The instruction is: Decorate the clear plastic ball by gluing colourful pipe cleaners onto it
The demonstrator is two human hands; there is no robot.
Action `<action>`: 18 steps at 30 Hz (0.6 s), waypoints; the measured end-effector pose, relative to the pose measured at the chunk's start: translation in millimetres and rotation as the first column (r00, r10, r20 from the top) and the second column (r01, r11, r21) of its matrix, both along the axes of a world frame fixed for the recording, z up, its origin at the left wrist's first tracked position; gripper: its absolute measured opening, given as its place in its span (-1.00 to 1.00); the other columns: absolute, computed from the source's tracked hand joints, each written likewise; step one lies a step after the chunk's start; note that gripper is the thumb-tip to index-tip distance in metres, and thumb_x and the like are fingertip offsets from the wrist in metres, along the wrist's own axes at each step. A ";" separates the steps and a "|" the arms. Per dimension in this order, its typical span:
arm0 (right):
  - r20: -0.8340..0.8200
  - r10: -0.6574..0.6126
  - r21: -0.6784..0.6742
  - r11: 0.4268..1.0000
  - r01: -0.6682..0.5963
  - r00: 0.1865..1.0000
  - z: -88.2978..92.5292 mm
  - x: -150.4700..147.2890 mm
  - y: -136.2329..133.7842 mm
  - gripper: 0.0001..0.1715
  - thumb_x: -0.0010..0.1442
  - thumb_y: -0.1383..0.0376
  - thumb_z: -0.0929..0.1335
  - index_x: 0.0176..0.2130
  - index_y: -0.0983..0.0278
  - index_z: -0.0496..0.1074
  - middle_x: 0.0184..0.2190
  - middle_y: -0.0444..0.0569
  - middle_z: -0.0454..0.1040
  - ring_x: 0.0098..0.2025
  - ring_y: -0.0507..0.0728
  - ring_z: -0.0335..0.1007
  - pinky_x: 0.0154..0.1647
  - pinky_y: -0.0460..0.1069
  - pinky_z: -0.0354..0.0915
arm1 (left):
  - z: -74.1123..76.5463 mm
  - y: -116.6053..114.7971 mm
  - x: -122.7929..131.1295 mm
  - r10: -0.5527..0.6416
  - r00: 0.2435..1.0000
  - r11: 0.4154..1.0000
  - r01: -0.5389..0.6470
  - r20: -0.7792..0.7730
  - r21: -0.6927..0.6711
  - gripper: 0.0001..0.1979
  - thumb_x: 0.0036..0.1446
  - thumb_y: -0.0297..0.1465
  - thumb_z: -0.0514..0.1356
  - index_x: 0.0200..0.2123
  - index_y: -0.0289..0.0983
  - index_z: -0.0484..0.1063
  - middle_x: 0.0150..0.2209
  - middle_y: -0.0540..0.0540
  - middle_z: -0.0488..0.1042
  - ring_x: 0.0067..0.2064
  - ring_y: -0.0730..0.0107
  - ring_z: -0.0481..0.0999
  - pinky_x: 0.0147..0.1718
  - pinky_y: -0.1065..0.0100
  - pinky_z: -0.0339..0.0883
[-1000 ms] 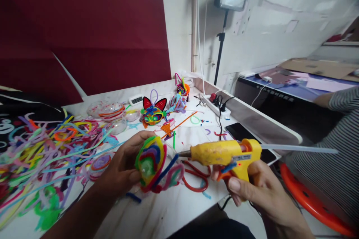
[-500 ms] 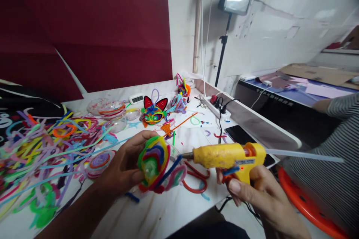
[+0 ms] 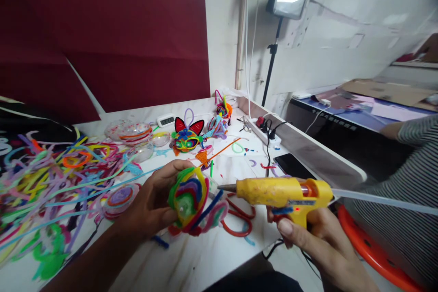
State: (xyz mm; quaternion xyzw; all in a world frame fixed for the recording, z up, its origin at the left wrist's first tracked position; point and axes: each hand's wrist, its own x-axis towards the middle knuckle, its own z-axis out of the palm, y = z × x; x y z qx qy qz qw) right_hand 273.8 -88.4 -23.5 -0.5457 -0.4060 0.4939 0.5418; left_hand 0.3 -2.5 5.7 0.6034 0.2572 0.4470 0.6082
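My left hand (image 3: 155, 205) is closed around a colourful pipe-cleaner ornament (image 3: 191, 198) with green, yellow, purple and red bands on a clear round body. A blue pipe-cleaner strip (image 3: 209, 210) stands out along its right side. In my right hand (image 3: 313, 237) is a yellow hot glue gun (image 3: 280, 194), a long clear glue stick (image 3: 383, 200) jutting from its back. Its metal nozzle points left, close to the ornament's right edge; whether it touches cannot be made out. Behind them sits a finished-looking cat-faced ornament (image 3: 188, 137) with red ears.
Loose pipe cleaners (image 3: 78, 182) pile up on the left beside clear plastic shells (image 3: 133, 132). A white timer (image 3: 166, 120), a power strip (image 3: 265, 131) and a phone (image 3: 292, 165) lie farther back. At right, a person in a striped sleeve (image 3: 415, 127) sits near a red stool (image 3: 372, 251).
The glue gun has shifted slightly right, drawing its nozzle back from the blue strip. My left hand and the ornament stay nearly in place.
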 end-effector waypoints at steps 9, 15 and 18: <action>-0.146 0.212 0.136 0.972 -0.193 0.966 -9.2 13.6 25.8 -0.58 0.08 0.07 0.53 -0.23 0.34 0.51 -0.43 -0.04 0.45 -0.57 -0.05 0.20 -0.59 -0.13 0.14 | 1.0 -3.1 -2.8 0.006 1.000 0.999 -0.005 -0.022 0.054 -0.48 -0.05 -0.24 0.47 -0.01 -0.19 0.46 -0.39 0.04 0.49 -0.46 0.52 0.39 -0.52 0.56 0.23; -0.120 0.388 0.127 0.919 -0.374 0.914 -19.6 24.4 52.1 -0.55 0.15 0.06 0.48 -0.22 0.41 0.45 -0.65 -0.16 0.31 -0.65 -0.09 0.12 -0.60 -0.15 -0.05 | 7.2 -2.8 0.2 -0.013 0.999 0.972 0.022 -0.037 0.235 -0.52 -0.02 -0.37 0.46 0.01 -0.13 0.49 -0.27 -0.04 0.55 -0.33 0.42 0.53 -0.40 0.54 0.36; -0.079 0.405 0.036 0.914 -0.404 0.911 -28.3 25.9 59.7 -0.55 0.14 0.03 0.48 -0.28 0.37 0.41 -0.69 -0.18 0.31 -0.66 -0.08 0.12 -0.59 -0.15 -0.06 | 8.1 -2.9 2.3 0.055 0.997 0.946 -0.035 -0.053 0.323 -0.49 -0.08 -0.50 0.44 -0.01 -0.17 0.51 -0.22 -0.05 0.53 -0.34 0.45 0.53 -0.40 0.56 0.37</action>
